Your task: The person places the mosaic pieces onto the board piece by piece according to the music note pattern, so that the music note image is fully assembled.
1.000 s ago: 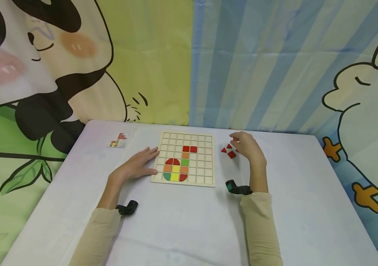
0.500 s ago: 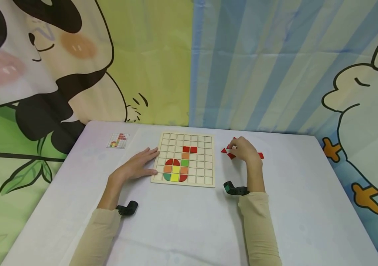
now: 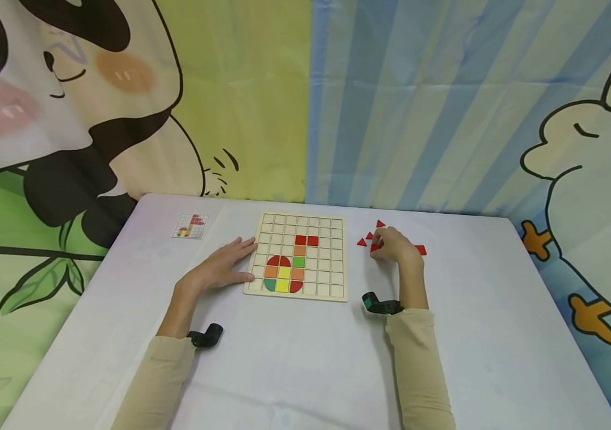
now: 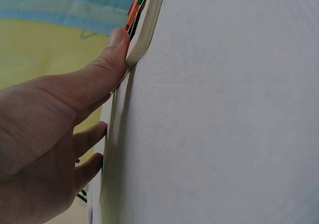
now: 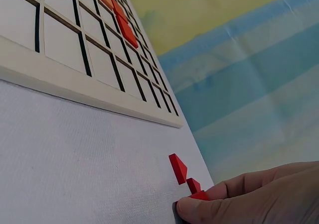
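My left hand [image 3: 218, 267] lies at the left edge of a pale wooden grid board [image 3: 332, 272], its thumb on the rim [image 4: 142, 42] in the left wrist view. Coloured tiles sit in the board: a rounded red, orange, yellow and green shape with a column rising to two red squares [image 3: 307, 240]. Right of the board, my right hand [image 3: 395, 246] pinches a red square tile [image 5: 200, 195] between thumb and finger, low at the table. Just left of and above these fingers lie red triangle tiles [image 3: 361, 242].
Another red tile [image 3: 420, 249] lies right of my right wrist. A small pattern card [image 3: 190, 226] lies on the white table [image 3: 294, 364], left of the board. A printed curtain [image 3: 391, 107] hangs behind the table.
My right hand has moved down and slightly left, and its fingers now pinch the red square tile. A red tile beside the wrist has come into view. The left hand stays put.
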`<state>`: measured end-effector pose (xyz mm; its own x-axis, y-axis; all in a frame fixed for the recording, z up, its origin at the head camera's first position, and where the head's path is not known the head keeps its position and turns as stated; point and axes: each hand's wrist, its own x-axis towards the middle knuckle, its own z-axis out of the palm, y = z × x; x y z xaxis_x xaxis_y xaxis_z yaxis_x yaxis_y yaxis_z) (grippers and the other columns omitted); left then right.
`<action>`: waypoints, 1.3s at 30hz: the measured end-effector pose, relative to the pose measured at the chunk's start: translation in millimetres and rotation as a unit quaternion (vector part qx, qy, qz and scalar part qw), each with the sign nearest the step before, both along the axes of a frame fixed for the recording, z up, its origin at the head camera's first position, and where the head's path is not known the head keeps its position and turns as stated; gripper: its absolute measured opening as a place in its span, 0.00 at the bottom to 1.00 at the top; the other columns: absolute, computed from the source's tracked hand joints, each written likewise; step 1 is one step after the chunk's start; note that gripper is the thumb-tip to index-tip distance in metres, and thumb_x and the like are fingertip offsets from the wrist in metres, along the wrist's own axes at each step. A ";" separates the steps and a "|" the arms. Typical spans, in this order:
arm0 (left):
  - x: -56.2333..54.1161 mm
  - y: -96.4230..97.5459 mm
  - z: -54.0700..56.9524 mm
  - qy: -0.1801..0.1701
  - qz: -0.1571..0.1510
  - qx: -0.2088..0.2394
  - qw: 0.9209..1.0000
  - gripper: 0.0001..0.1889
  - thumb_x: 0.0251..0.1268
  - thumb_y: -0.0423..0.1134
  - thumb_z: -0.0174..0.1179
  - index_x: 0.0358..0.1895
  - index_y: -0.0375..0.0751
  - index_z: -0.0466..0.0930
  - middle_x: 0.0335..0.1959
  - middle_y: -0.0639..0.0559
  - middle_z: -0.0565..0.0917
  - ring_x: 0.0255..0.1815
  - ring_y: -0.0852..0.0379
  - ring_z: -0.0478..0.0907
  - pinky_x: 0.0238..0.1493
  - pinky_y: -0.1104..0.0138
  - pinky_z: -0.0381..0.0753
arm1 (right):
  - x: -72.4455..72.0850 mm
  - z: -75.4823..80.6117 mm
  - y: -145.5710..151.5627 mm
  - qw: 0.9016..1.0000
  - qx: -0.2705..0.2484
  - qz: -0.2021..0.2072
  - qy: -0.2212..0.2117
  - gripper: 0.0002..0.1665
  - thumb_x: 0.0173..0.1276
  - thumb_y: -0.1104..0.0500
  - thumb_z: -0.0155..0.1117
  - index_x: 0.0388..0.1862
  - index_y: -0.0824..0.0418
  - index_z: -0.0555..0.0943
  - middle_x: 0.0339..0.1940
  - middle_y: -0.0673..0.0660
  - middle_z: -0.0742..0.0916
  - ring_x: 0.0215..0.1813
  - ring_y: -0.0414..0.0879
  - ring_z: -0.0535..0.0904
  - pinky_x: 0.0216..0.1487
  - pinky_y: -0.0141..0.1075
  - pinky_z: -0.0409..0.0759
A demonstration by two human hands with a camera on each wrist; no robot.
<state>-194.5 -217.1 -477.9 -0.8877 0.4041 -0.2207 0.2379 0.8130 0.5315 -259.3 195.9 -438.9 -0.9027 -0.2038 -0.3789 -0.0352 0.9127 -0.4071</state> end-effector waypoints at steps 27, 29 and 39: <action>0.6 3.0 3.1 0.007 0.000 0.003 1.000 0.45 0.58 0.57 0.65 0.77 0.50 0.54 0.80 0.51 0.52 0.81 0.41 0.41 0.76 0.39 0.48 | -9.8 -20.5 -81.1 0.975 -0.169 0.098 0.102 0.06 0.72 0.63 0.57 0.46 0.61 0.78 0.46 0.60 0.86 0.50 0.52 0.81 0.54 0.45 0.80; 0.9 3.6 4.1 0.008 -0.002 0.004 1.000 0.45 0.59 0.57 0.65 0.77 0.49 0.54 0.80 0.51 0.52 0.81 0.41 0.41 0.76 0.39 0.47 | -9.1 -19.9 -82.4 0.978 -0.157 0.090 0.102 0.07 0.72 0.63 0.57 0.46 0.61 0.78 0.46 0.60 0.86 0.50 0.52 0.81 0.54 0.45 0.80; 2.7 2.0 5.0 0.009 -0.003 0.003 1.000 0.45 0.59 0.56 0.65 0.77 0.48 0.55 0.80 0.50 0.53 0.81 0.41 0.41 0.75 0.39 0.48 | -8.8 -22.4 -83.4 0.977 -0.142 0.107 0.118 0.08 0.70 0.64 0.60 0.44 0.64 0.82 0.44 0.61 0.84 0.46 0.52 0.80 0.50 0.43 0.80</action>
